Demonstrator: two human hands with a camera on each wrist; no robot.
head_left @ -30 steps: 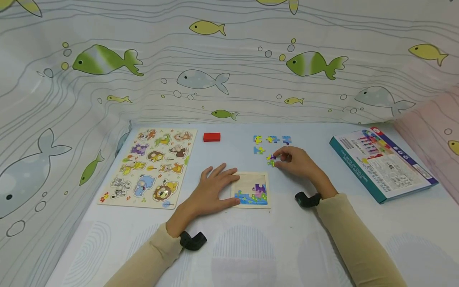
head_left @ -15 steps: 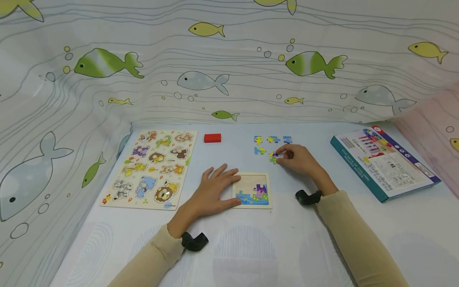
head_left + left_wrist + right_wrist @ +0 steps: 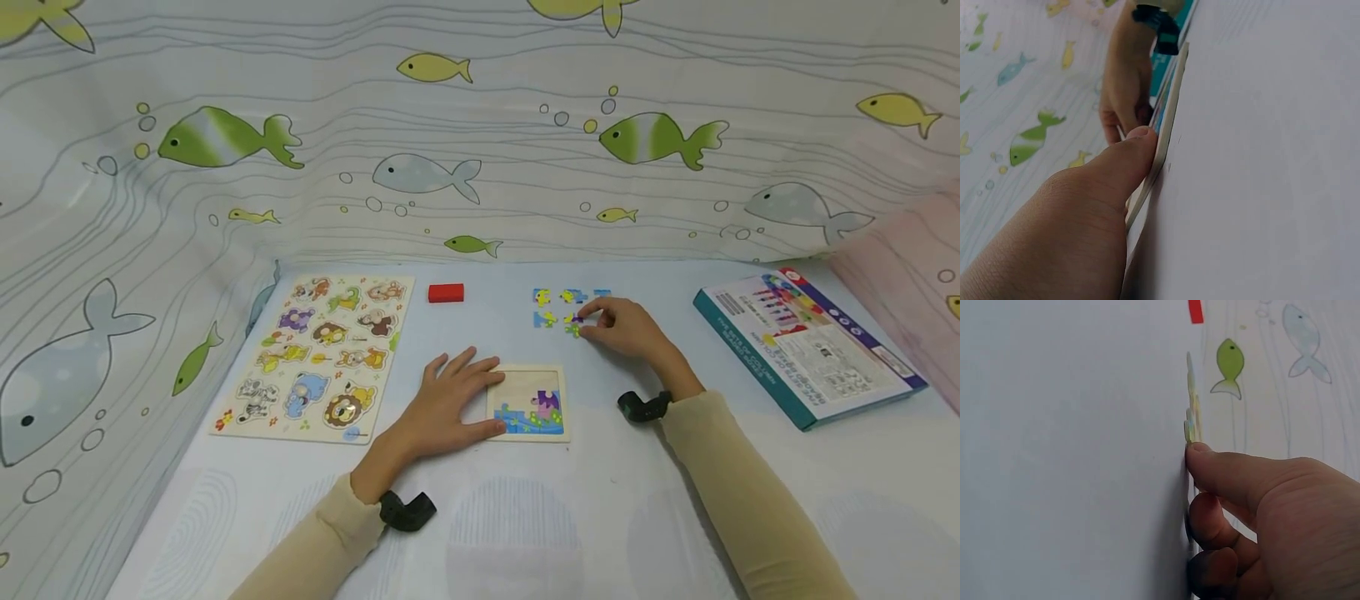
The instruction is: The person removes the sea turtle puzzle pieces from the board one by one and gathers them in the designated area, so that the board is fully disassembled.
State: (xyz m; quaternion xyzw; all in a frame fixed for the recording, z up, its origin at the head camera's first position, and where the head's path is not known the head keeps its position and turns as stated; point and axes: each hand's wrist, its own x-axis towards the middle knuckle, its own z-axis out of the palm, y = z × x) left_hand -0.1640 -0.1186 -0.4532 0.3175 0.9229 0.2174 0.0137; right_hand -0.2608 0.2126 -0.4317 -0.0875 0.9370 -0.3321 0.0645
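Note:
My left hand (image 3: pixel 450 410) lies with fingers spread at the left side of a small wooden puzzle tray (image 3: pixel 566 404). In the left wrist view its thumb (image 3: pixel 1138 147) touches the tray's edge. Joined blue, purple and pink jigsaw pieces (image 3: pixel 532 421) fill the tray's bottom and right part. Beyond the tray, my right hand (image 3: pixel 622 327) pinches a purple, yellow and green jigsaw piece (image 3: pixel 573 328) by its right side, at the table top. The right wrist view shows the thumb (image 3: pixel 1207 465) at the piece, the fingers curled below it.
Several loose jigsaw pieces (image 3: pixel 542 297) lie in rows behind the right hand, one partly hidden by it. A red block (image 3: pixel 446 293) sits back centre. An animal puzzle board (image 3: pixel 315 358) lies left, a boxed set (image 3: pixel 810 346) right. Fish-printed cloth (image 3: pixel 480 125) rises behind.
My right hand has shifted the pinched piece slightly away and to the right, in beside the loose pieces. The left hand stays at the tray.

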